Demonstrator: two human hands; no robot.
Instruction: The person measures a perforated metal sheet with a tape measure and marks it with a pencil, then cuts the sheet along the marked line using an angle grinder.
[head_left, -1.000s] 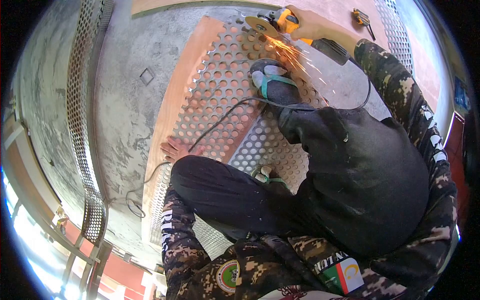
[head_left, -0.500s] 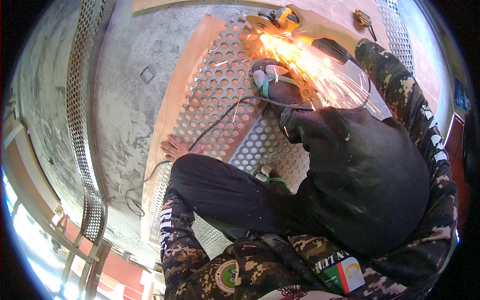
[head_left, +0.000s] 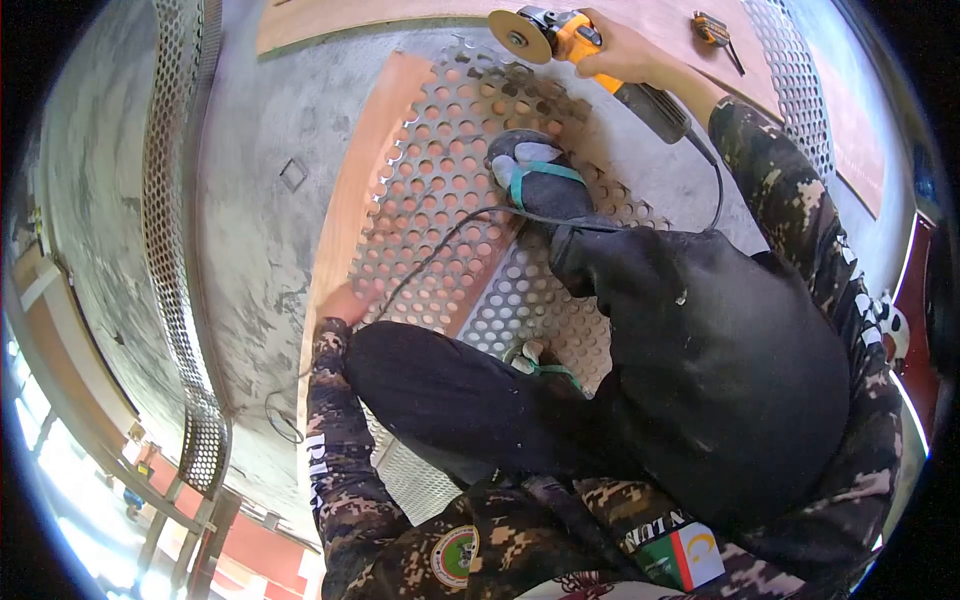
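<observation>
Angle grinder (head_left: 578, 40), yellow-and-black with a round tan disc (head_left: 520, 38), is at top centre of the frame, the right hand (head_left: 614, 48) closed around it. The grinder looks fairly heavy and rigid, the disc brittle; its black rear barrel (head_left: 652, 111) seems the safer hold. At centre left, the blurred left hand (head_left: 346, 303) lies over a grey, round-holed metal sheet (head_left: 432, 190), probably stiff and sharp-edged; whether that hand grips, I cannot tell.

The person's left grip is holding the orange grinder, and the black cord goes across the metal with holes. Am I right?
Not quite: the head view shows the right grip holding the orange grinder. The left grip is down near the bent left knee. The black cord does go across the metal with holes.
</observation>
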